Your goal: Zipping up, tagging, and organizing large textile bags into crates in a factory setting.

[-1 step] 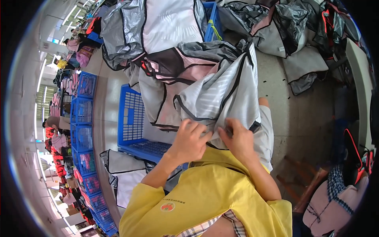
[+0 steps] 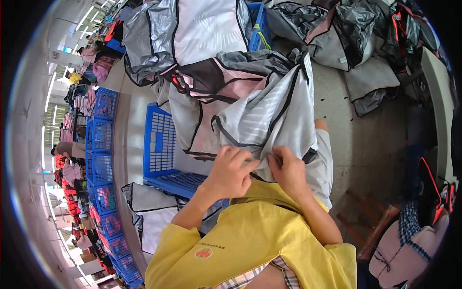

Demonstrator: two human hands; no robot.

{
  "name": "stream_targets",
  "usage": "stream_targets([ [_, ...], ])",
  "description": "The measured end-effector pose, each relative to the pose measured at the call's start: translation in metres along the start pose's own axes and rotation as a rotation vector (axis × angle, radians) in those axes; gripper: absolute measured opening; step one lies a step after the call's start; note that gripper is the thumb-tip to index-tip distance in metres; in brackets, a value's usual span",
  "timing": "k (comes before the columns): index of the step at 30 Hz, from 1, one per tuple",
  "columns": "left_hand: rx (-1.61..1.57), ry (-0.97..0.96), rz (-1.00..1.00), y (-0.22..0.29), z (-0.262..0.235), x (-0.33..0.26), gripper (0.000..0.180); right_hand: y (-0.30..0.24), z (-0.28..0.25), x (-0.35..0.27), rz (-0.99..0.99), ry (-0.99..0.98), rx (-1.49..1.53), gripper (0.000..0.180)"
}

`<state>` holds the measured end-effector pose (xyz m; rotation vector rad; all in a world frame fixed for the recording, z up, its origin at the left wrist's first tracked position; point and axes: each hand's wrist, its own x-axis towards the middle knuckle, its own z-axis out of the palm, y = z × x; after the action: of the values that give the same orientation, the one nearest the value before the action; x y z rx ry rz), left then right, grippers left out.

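Note:
A large sewn piece of pale grey and pink fabric with black edge binding (image 2: 260,113) lies across my lap, rumpled and spilling forward. At its near edge, my left hand (image 2: 230,171) has curled fingers, with thumb and forefinger together on the cloth. My right hand (image 2: 288,168), a short way to the right, pinches the same edge between thumb and bent fingers. A small gap separates the two hands. The exact bit of cloth in the fingertips is partly hidden by the fingers. Red straps (image 2: 178,83) show on the far left part of the piece.
Left of my lap stands a blue plastic crate (image 2: 161,139). More silver and white sewn pieces (image 2: 211,31) lie beyond, over another blue crate (image 2: 260,24). Grey pieces (image 2: 346,43) are heaped at far right. A wooden stool (image 2: 380,231) stands near right; stacked crates (image 2: 100,135) line the left.
Almost nothing differs. The fingers of both hands have shifted very slightly on the cloth's edge; the fabric lies as before.

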<state>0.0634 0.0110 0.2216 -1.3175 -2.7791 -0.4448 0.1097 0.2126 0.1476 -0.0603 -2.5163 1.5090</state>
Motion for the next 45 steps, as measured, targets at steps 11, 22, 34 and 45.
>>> stream_targets([
  [11, -0.107, 0.157, -0.169, -0.039, 0.028, 0.023, 0.012, 0.008, 0.004, -0.015, 0.207, -0.042, 0.31, 0.015],
  [22, -1.074, 0.055, -0.839, -0.053, 0.013, 0.011, 0.013, 0.018, -0.002, -0.012, 0.33, -0.133, 0.375, 0.014],
  [34, -0.243, 0.457, -0.58, -0.043, -0.014, 0.025, 0.009, 0.02, -0.002, -0.014, 0.332, -0.148, 0.347, 0.02],
  [45, -0.811, 0.492, -0.957, -0.112, 0.043, -0.007, 0.037, 0.045, -0.009, -0.019, 0.428, -0.112, 0.607, 0.012],
])
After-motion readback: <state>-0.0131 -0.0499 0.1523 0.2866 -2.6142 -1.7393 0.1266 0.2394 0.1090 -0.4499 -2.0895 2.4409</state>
